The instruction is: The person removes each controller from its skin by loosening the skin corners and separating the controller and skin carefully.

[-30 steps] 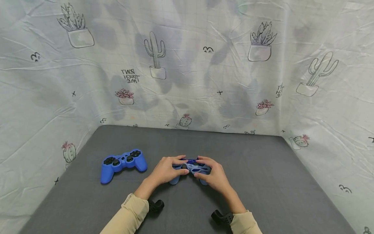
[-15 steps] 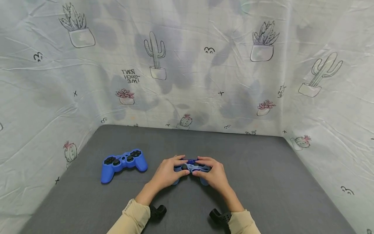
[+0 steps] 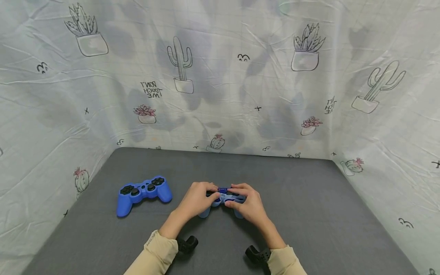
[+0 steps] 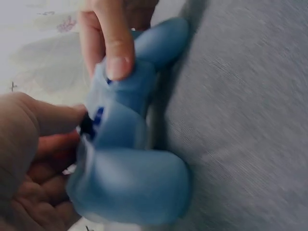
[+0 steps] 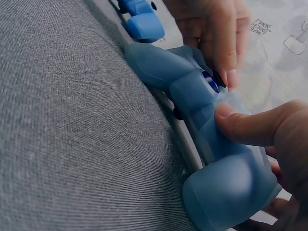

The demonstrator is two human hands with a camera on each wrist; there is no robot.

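Note:
A game controller with a dark blue body (image 3: 224,190) and a soft, translucent light-blue cover (image 5: 226,192) is between both hands, close to the grey table. My left hand (image 3: 196,200) grips its left side; the thumb (image 4: 62,118) presses by a black thumbstick (image 4: 86,126). On the right side, my right hand (image 3: 250,204) holds the cover, thumb (image 5: 245,126) on the front and fingers curled behind. Dark blue shows through openings in the cover. Fingers hide much of the controller's top. Whether the cover is fully seated, I cannot tell.
A second, bright blue controller (image 3: 144,193) with black buttons lies on the grey table (image 3: 309,214), left of the hands. White cloth (image 3: 220,95) printed with cacti surrounds the table at the back and sides. Each wrist wears a black strap device (image 3: 258,254).
My left thumb has shifted from the controller's middle up and left to the thumbstick. The right hand has stayed nearly in place. The second controller has not been moved.

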